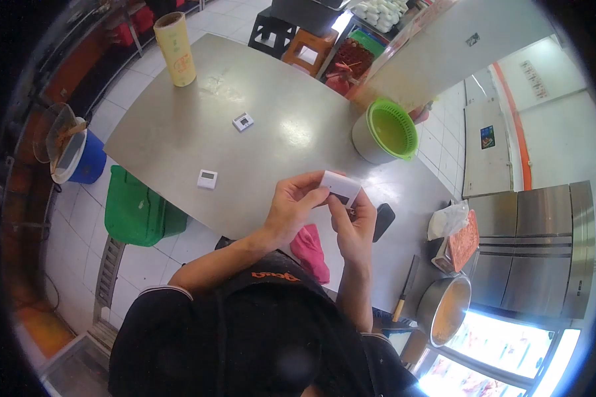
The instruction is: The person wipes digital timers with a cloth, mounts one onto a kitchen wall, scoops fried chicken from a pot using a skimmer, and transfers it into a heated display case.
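Note:
Above the steel table (258, 159), both hands grip a small white device (342, 185) with a dark area on the face turned toward me. My left hand (297, 202) pinches its left side, the thumb lying on the face. From the other side my right hand (356, 228) holds the lower right edge, its thumb also on the face. Two similar white boxes lie apart on the table: one with a grey display (207, 178), the other a smaller-looking unit (243, 122) farther back. Below the hands is a pink cloth (309, 255). A black flat object (383, 222) rests beside my right hand.
A yellowish roll (176, 53) stands at the far left corner. A pale bucket with a green basket (392, 129) sits at the back right. Rightward are a knife (407, 288), a metal pot (449, 311) and a tray of orange-pink food (464, 239). A green bin (136, 208) stands left.

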`<state>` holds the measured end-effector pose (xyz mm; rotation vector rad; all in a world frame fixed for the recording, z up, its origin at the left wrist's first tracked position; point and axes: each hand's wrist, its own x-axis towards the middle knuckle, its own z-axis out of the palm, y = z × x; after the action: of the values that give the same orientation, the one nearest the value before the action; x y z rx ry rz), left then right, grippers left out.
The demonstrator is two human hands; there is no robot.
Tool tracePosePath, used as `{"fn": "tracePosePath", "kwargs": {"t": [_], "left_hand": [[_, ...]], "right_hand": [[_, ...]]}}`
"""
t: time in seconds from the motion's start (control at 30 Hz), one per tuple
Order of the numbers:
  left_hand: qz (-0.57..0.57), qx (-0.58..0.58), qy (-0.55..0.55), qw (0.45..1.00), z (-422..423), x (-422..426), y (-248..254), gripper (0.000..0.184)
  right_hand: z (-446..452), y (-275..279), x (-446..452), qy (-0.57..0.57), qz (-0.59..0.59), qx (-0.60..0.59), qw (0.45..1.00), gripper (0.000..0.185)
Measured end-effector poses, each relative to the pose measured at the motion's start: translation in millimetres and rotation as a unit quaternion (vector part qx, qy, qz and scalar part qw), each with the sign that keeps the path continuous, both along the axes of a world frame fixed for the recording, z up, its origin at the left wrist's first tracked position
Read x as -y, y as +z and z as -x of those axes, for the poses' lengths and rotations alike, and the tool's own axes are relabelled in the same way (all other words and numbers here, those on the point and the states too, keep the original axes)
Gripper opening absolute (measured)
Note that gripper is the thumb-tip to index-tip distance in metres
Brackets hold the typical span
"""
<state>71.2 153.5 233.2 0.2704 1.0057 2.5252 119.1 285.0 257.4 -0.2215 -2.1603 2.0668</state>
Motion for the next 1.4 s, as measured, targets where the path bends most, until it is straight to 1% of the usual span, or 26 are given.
{"fn": "tracePosePath", "kwargs": {"t": [0.07,0.13,0.2,0.33,0.37,0.43,0.5,0.53,0.57,0.63,0.73,0.93,1.0,1.07,1.13,1.23,1.33,1.4], "left_hand": [[-0.013,0.016,0.005,1.000,-0.9,0.3,6.1,0.031],[-0.001,0.011,0.004,1.000,-2.8,0.8,7.7,0.033],[0.010,0.005,0.003,1.000,-3.7,0.5,7.4,0.035],[-0.005,0.039,0.005,0.999,-7.8,-1.9,5.7,0.031],[-0.002,0.054,0.015,0.998,-8.7,-2.9,5.3,0.030],[0.003,0.049,0.021,0.999,-8.6,-4.2,2.2,0.030],[0.008,0.043,0.025,0.999,-8.9,-4.8,2.2,0.029],[-0.010,0.050,0.023,0.998,-9.3,-4.7,3.8,0.029],[-0.027,0.056,0.021,0.998,-9.8,-4.4,5.0,0.029],[-0.027,0.057,0.021,0.998,-10.3,-4.1,6.2,0.030],[-0.026,0.058,0.017,0.998,-10.2,-3.1,8.2,0.030],[-0.031,0.075,0.002,0.997,-9.0,-1.4,15.4,0.030],[-0.028,0.085,-0.007,0.996,-9.2,-1.2,14.3,0.030],[-0.055,0.104,-0.016,0.993,-9.3,-3.2,11.1,0.030],[-0.048,0.106,-0.012,0.993,-10.0,-4.0,8.3,0.031],[-0.053,0.106,-0.008,0.993,-10.2,-5.4,6.2,0.030],[-0.070,0.106,0.000,0.992,-11.5,-5.6,8.4,0.029],[-0.076,0.106,0.005,0.991,-11.8,-6.2,8.6,0.029]], "right_hand": [[-1.4,4.2,2.7,-0.003,-0.015,-0.002,1.000,0.028],[-2.6,6.1,7.8,-0.005,-0.030,-0.005,1.000,0.028],[-2.3,5.9,13.3,-0.035,-0.028,-0.043,0.998,0.025],[-7.2,7.4,9.1,-0.017,-0.052,-0.017,0.998,0.029],[-7.3,9.6,10.6,-0.026,-0.049,-0.011,0.998,0.029],[-6.9,10.0,11.3,-0.037,-0.044,-0.005,0.998,0.029],[-6.8,7.9,10.2,-0.042,-0.013,-0.001,0.999,0.029],[-6.3,8.2,9.8,-0.043,-0.012,-0.001,0.999,0.029],[-5.9,8.6,9.5,-0.038,0.013,-0.002,0.999,0.028],[-5.7,8.2,8.7,-0.034,0.039,-0.003,0.999,0.028],[-6.7,6.6,8.5,-0.032,0.046,0.000,0.998,0.029],[-9.1,11.0,14.7,-0.050,-0.011,0.002,0.999,0.033],[-9.1,7.7,14.1,-0.042,-0.050,-0.031,0.997,0.036],[-9.5,10.0,16.1,-0.047,-0.056,-0.030,0.997,0.037],[-10.0,10.4,17.3,-0.054,-0.062,-0.029,0.996,0.037],[-10.2,9.2,16.8,-0.062,-0.074,-0.021,0.995,0.034],[-8.3,7.7,17.1,-0.052,-0.070,-0.036,0.996,0.029],[-6.7,9.2,20.6,-0.066,-0.059,-0.049,0.995,0.027]]}}
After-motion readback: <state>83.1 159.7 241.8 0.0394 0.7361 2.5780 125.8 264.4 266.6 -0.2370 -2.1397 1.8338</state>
